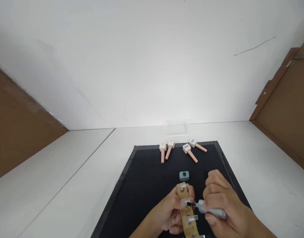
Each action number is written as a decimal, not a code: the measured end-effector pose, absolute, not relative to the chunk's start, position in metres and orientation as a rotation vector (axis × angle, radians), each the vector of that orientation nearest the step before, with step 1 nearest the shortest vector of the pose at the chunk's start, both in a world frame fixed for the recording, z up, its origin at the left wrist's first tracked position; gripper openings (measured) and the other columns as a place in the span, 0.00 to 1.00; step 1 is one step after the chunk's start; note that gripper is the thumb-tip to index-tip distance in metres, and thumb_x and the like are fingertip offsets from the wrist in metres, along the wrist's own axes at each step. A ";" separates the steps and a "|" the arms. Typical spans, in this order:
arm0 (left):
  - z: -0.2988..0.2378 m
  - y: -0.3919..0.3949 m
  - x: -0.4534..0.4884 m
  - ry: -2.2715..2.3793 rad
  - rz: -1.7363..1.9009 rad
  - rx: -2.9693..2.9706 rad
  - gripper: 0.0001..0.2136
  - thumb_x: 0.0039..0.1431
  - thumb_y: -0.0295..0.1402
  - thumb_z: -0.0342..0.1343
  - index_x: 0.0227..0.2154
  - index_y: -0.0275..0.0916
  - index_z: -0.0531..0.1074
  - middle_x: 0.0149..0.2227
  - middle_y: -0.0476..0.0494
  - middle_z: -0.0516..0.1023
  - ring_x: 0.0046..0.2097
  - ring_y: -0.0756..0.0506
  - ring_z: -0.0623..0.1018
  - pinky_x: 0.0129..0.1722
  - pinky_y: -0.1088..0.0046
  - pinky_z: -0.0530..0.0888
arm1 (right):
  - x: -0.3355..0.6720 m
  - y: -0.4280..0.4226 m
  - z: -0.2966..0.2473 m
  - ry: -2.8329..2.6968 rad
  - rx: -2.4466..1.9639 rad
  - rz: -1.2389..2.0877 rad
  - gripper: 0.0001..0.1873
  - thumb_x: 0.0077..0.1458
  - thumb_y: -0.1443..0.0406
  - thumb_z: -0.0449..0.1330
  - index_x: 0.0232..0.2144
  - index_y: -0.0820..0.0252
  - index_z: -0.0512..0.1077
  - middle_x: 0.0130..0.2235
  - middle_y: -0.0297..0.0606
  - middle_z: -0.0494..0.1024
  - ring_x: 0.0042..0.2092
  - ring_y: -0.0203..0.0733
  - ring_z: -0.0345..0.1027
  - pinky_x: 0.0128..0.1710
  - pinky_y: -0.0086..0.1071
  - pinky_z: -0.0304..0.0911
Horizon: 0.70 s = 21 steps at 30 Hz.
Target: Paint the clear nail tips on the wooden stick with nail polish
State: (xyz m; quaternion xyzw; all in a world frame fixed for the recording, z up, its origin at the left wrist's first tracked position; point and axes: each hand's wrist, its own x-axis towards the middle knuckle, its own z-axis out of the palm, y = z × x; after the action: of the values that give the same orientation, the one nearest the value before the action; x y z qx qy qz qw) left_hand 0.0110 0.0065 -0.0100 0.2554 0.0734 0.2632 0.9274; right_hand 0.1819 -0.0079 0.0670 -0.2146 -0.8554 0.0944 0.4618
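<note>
1. Step in hand, in my judgement: coating a clear tip (pixel 185 202) on the yellow strip (pixel 186 212), nearer me than the teal bottle (pixel 184 176).
2. Grip: my left hand (pixel 172 209) pinches the strip; my right hand (pixel 220 198) is closed around the brush (pixel 201 206).
3. Next move likely calls for: strip steady, strokes light.
4. Strip axis: from just before the bottle toward me, near end slightly rightward. Brush axis: crosswise, bristles leftward.

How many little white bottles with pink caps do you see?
4. Along the black mat's far edge lie the far-left bottle, the middle-left bottle beside it, the middle-right bottle, and the far-right bottle slightly behind that.
</note>
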 end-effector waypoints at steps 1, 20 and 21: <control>-0.010 0.006 0.011 0.153 0.538 0.528 0.08 0.47 0.32 0.60 0.25 0.37 0.65 0.13 0.59 0.62 0.10 0.60 0.50 0.06 0.87 0.56 | 0.182 -0.008 0.067 -2.086 -0.534 0.223 0.03 0.58 0.68 0.49 0.36 0.56 0.59 0.21 0.29 0.64 0.24 0.38 0.56 0.26 0.33 0.57; -0.008 0.008 0.014 0.191 0.515 0.491 0.08 0.46 0.31 0.62 0.25 0.37 0.66 0.13 0.57 0.64 0.09 0.60 0.51 0.05 0.87 0.57 | 0.180 -0.009 0.067 -2.095 -0.524 0.246 0.04 0.63 0.65 0.45 0.36 0.57 0.59 0.23 0.31 0.64 0.26 0.39 0.55 0.29 0.32 0.58; -0.008 0.008 0.014 0.183 0.515 0.483 0.08 0.45 0.30 0.62 0.25 0.37 0.67 0.13 0.57 0.64 0.09 0.60 0.51 0.05 0.87 0.57 | 0.180 -0.009 0.066 -2.100 -0.518 0.252 0.04 0.63 0.65 0.46 0.36 0.57 0.59 0.23 0.32 0.65 0.27 0.39 0.56 0.29 0.32 0.58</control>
State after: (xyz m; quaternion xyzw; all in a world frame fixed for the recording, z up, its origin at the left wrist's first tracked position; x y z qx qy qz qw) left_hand 0.0142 0.0077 -0.0076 0.2363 0.0897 0.2519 0.9342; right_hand 0.1798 -0.0094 0.0662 -0.2108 -0.8546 0.1027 0.4634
